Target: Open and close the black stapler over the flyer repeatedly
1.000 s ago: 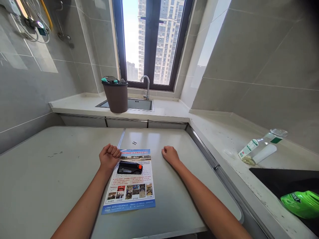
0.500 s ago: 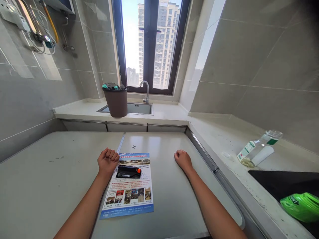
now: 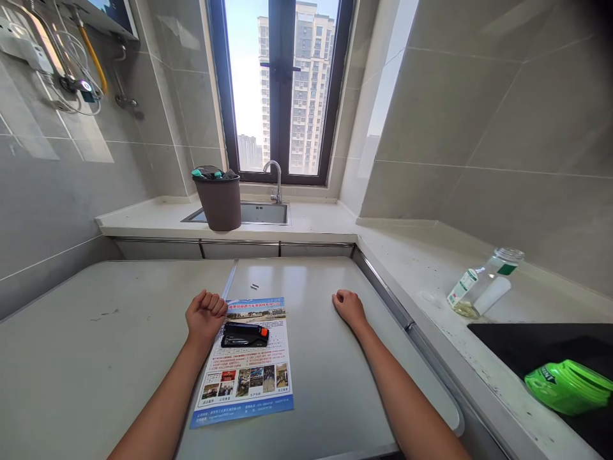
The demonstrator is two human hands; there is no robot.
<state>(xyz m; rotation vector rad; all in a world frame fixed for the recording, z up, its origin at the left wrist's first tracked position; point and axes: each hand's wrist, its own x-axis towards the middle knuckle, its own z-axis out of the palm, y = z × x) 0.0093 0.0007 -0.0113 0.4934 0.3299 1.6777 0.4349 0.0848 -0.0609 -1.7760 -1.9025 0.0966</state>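
My left hand (image 3: 206,313) rests on the table as a closed fist, at the upper left edge of a printed flyer (image 3: 253,353). On the flyer lies a black stapler (image 3: 245,335) with an orange end, just right of that fist and held by neither hand. Small staple strips (image 3: 254,286) lie on the tabletop beyond the flyer's top edge. My right hand (image 3: 349,308) is also curled into a fist, resting on the table to the right of the flyer and apart from it. Nothing shows in either fist.
The pale table (image 3: 119,358) meets a white counter (image 3: 325,220). On the counter stand a brown bin (image 3: 219,204) and a sink (image 3: 268,213) with a faucet (image 3: 276,182). To the right are a glass jar (image 3: 483,287) and a green pouch (image 3: 567,386) over a black surface (image 3: 536,348).
The whole view has shifted slightly, with the room's things sitting a little further left. Both fists, the stapler and the flyer keep their places on the table.
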